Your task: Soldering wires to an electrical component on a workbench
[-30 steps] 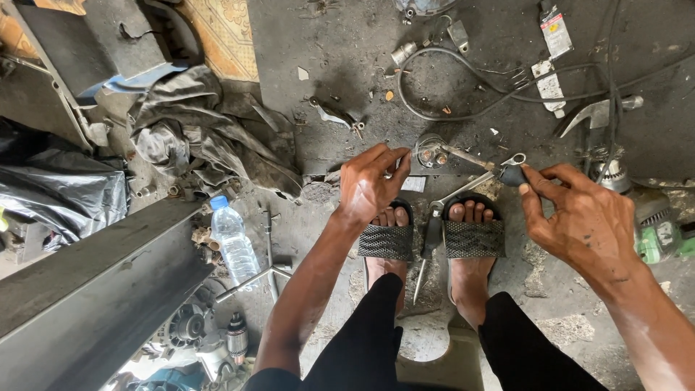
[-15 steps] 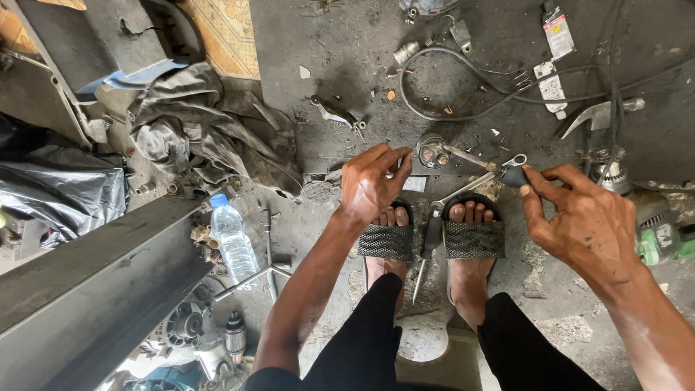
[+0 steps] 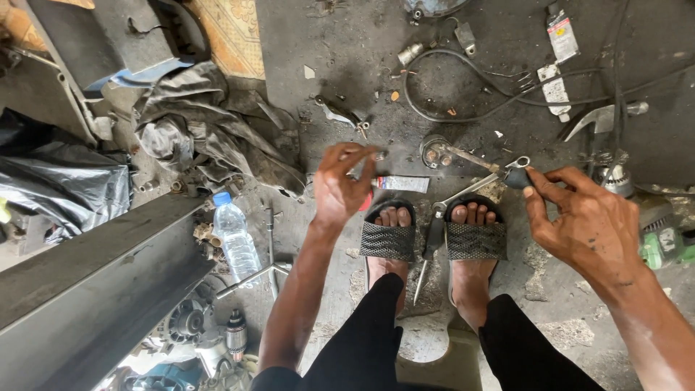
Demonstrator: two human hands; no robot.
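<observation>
My left hand (image 3: 343,185) is raised above the oily floor, its fingertips pinched on a small dark part (image 3: 378,154) by a white glue tube (image 3: 400,184). My right hand (image 3: 585,224) pinches a small black piece (image 3: 517,177) near the ring end of a wrench (image 3: 478,185) lying on the ground. My feet in black mesh sandals (image 3: 388,239) rest below, with a screwdriver (image 3: 428,253) between them.
A plastic water bottle (image 3: 234,239) stands by a long dark metal beam (image 3: 94,289). Grey cloth (image 3: 195,137) and black plastic (image 3: 58,181) lie at the left. A round metal part (image 3: 436,152), black cables (image 3: 463,108), a hammer (image 3: 601,119) and a green tool (image 3: 662,250) lie around.
My left hand has lifted slightly and turned, fingertips now pinched together. My right hand has barely moved.
</observation>
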